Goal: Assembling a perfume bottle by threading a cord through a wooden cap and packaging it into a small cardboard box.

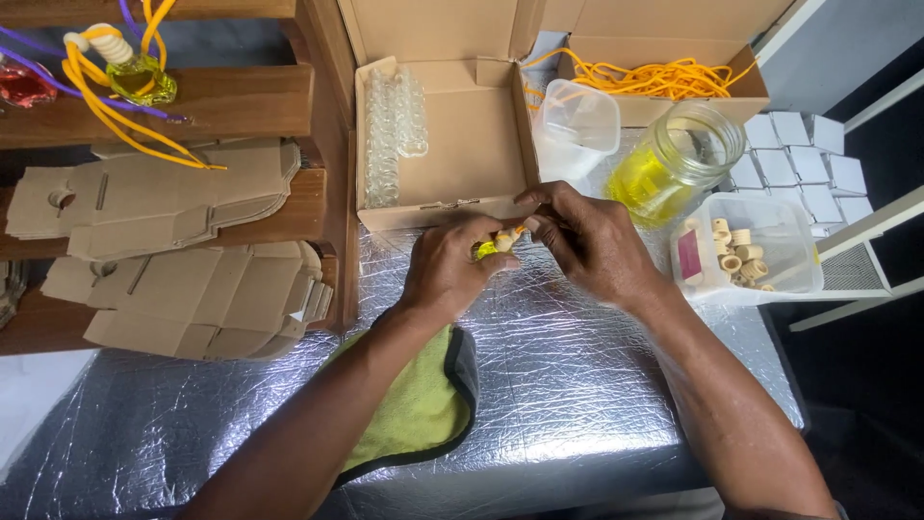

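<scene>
Centrally, both hands, left hand (445, 268) and right hand (589, 243), pinch perhaps a small yellow bottle (489, 248).

Soft, even daylight is falling from above, leaving the scene bright without harsh contrast. The crinkled silver foil covering the desk (577, 385) is throwing scattered glare in small white patches, strongest toward the lower middle. The glass jar (679, 159) of yellow liquid is glowing as light passes through it. Faint shadows are lying under the forearms. The right edge is sinking into darkness. Focus is holding sharp at centre, while straight lines are bending slightly near the corners.
</scene>
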